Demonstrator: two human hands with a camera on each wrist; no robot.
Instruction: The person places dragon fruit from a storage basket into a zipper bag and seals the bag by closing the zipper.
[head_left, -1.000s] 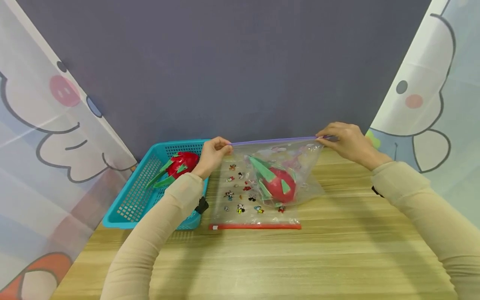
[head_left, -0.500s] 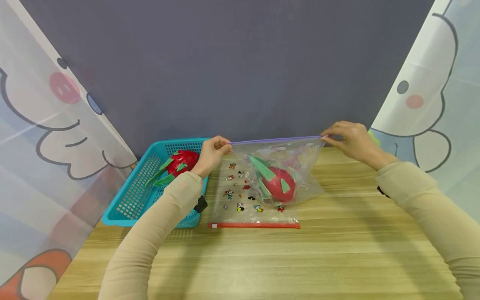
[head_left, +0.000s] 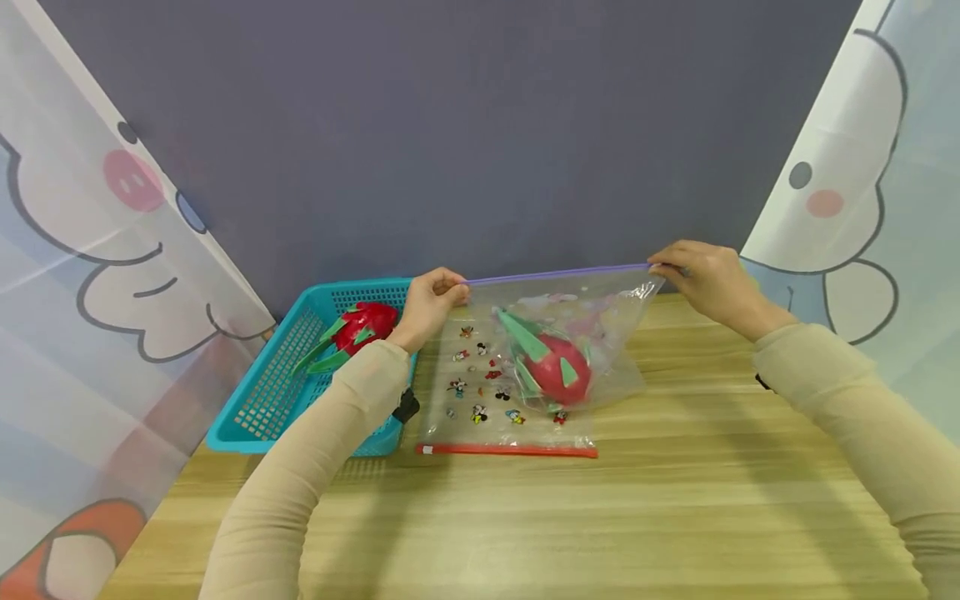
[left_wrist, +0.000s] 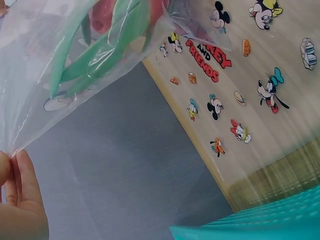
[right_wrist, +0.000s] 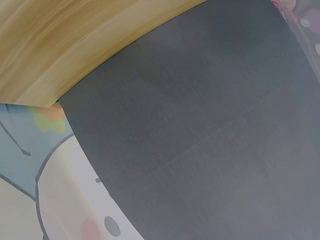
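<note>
The clear zip bag [head_left: 540, 350] was printed with cartoon figures and red lettering reading "MICKEY AND FRIENDS". It hung between the two grips with a toy dragon fruit [head_left: 555, 371] inside. The left hand [head_left: 431, 304] pinched one end of its purple zip strip [head_left: 558, 273] and the right hand [head_left: 705, 279] the other. Below lay a wooden table [head_left: 675, 500]; behind stood a grey wall [head_left: 480, 125]. Beside the left hand sat a teal basket [head_left: 273, 400]. Since earlier, the right hand had lifted slightly outward.
</note>
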